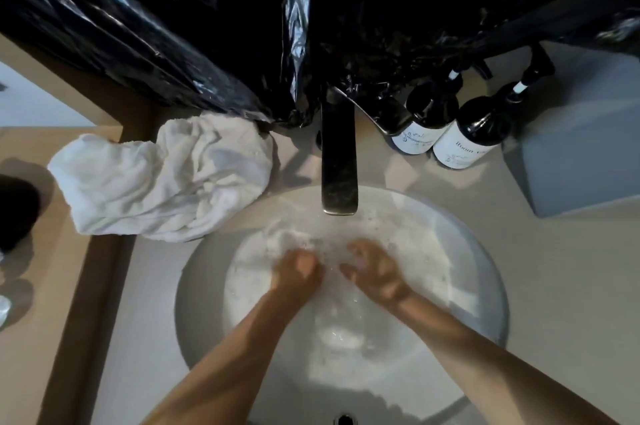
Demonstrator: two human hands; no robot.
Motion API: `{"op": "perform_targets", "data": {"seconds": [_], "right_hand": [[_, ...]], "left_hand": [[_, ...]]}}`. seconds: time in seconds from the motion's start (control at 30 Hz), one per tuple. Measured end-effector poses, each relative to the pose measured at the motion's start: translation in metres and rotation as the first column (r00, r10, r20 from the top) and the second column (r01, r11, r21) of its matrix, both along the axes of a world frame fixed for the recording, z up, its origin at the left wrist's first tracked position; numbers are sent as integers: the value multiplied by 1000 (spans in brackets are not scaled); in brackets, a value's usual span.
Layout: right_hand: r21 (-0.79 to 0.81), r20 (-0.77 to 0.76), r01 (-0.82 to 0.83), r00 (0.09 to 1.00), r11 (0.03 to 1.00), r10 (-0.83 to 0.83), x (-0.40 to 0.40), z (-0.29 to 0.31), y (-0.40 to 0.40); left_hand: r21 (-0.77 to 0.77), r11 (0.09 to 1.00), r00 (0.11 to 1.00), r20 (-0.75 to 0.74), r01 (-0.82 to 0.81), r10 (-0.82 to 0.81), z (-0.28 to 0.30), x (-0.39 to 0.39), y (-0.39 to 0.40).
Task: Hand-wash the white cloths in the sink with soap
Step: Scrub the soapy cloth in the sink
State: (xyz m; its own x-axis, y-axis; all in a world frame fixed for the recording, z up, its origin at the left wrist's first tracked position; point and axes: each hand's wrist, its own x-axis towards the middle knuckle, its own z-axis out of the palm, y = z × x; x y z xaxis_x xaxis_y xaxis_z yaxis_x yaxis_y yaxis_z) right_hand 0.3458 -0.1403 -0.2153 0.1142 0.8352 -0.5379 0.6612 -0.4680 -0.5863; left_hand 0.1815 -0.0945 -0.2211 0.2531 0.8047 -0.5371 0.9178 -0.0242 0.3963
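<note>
Both hands are down in the round sink (194, 289), just below the faucet (338, 161). The left hand (298, 272) is curled, gripping a wet white cloth (263, 262) in soapy water. The right hand (375, 270) has bent fingers on the same sudsy cloth (actual grip cannot be told, blurred). A second white cloth (162, 179) lies crumpled on the surface left of the faucet. Two dark pump bottles (450, 127) stand right of the faucet, black plastic sheeting (207, 26) behind it.
</note>
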Motion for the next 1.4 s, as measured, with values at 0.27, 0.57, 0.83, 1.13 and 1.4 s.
{"op": "perform_targets", "data": {"seconds": [0.27,0.57,0.83,1.13,1.4], "right_hand": [[-179,-143,-101,987,979,76,14,4,-10],[116,-367,201,919,973,-146,25,70,-18],[228,-509,181,860,957,-41,45,178,-8],[213,-391,148,919,966,-55,87,200,-10],[40,362,-146,924,988,122,67,116,-22]], "left_hand": [[-80,869,854,-160,489,-495,17,-20,-23],[-105,957,957,134,270,-256,23,-15,-28],[194,981,912,400,11,-90,51,4,-10],[122,990,949,298,63,-98,121,-18,6],[457,837,953,-125,301,-275,84,-18,-5]]}}
